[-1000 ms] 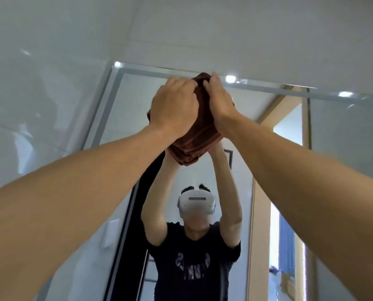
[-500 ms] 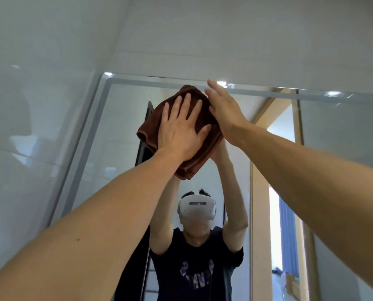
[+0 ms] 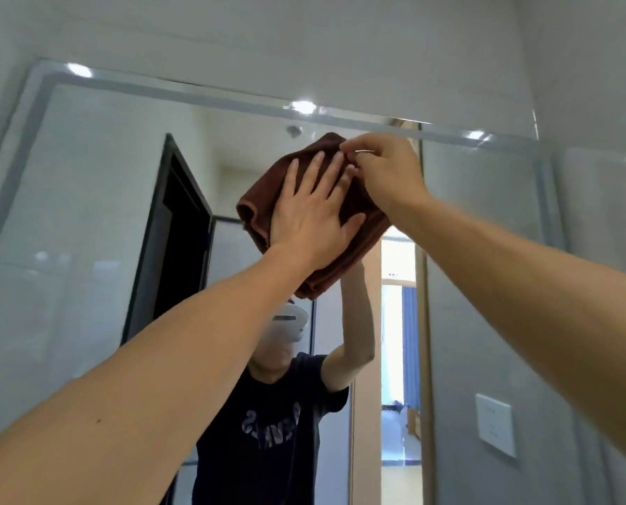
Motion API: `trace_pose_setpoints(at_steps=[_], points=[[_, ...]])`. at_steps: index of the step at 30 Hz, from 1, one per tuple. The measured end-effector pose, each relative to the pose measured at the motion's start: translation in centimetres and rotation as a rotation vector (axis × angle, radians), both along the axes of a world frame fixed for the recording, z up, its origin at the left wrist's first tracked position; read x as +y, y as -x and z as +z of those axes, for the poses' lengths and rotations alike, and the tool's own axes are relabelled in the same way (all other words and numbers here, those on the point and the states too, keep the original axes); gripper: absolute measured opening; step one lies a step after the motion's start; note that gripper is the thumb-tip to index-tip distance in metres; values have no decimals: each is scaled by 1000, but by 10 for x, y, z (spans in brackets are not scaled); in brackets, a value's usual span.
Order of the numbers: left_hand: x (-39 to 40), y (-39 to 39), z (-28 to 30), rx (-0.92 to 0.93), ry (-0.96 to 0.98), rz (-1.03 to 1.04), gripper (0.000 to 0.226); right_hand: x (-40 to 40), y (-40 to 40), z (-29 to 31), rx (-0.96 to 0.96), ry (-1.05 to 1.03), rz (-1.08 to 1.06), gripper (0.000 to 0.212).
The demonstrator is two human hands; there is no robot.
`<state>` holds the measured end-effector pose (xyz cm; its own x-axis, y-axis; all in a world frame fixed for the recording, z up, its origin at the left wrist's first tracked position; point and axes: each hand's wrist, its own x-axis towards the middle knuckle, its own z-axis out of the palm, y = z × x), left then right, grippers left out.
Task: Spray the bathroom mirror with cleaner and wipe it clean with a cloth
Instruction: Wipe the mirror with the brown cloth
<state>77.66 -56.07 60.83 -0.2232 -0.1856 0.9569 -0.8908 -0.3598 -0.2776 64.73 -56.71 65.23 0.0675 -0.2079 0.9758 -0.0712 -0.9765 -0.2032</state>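
Note:
A folded brown cloth (image 3: 257, 209) is pressed flat against the bathroom mirror (image 3: 96, 198), a little below the mirror's top edge. My left hand (image 3: 311, 216) lies on the cloth with its fingers spread, palm pushing it onto the glass. My right hand (image 3: 388, 169) is at the cloth's upper right corner, fingers curled and pinching the edge. Both arms reach up from below. No spray bottle is in view.
The mirror has a frosted border (image 3: 195, 94) and white wall tiles (image 3: 304, 45) above it. Reflected in the glass are a person in a dark T-shirt, a dark door frame on the left and a bright doorway on the right. A white wall switch (image 3: 495, 424) shows at lower right.
The cloth and both hands have slid down and to the right from the mirror's top edge. My left hand went from curled over the cloth to flat and spread.

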Motion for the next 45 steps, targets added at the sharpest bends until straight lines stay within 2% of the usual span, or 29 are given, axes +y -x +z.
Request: trace_pose_setpoints(at_steps=[6,11,13,16,18,20,22,24,26,29,31,33,36,38,41,45], points=[[-44,79,-69,-194,-192,-74,73,-38,80,-59,-51,-52,-282,42],[-81,128,-125,-388,-389,-149,73,-65,140,-114,26,-125,-447,38],[-87,135,-119,-486,-447,-158,71,-66,161,-126,52,-114,-515,36],[-88,137,-69,-594,-422,-121,69,-71,184,-127,51,-93,-606,38],[-88,142,-28,-520,-326,-81,70,-75,197,-123,32,-94,-654,42],[-94,153,-3,-342,-214,-41,71,-77,206,-122,22,-102,-664,43],[-103,171,-3,-182,-127,-47,71,-78,215,-124,32,-95,-671,44],[-112,192,-26,-100,-97,-80,72,-78,222,-129,35,-97,-685,46],[-123,210,-59,-140,-159,-135,73,-83,229,-136,46,-125,-720,44],[-135,221,-102,-367,-369,-194,73,-91,234,-149,67,-168,-789,36],[-139,220,-89,-519,-423,-202,71,-95,238,-153,76,-188,-824,33],[-141,223,-46,-566,-383,-177,70,-94,241,-153,95,-205,-840,34],[-142,236,18,-365,-245,-83,72,-88,248,-147,104,-185,-846,36],[-150,251,28,-247,-181,-94,72,-87,256,-143,90,-149,-869,38],[-161,272,0,-172,-148,-174,70,-86,269,-140,44,-142,-879,38],[-171,286,-66,-149,-169,-212,70,-84,276,-154,84,-226,-831,35]])
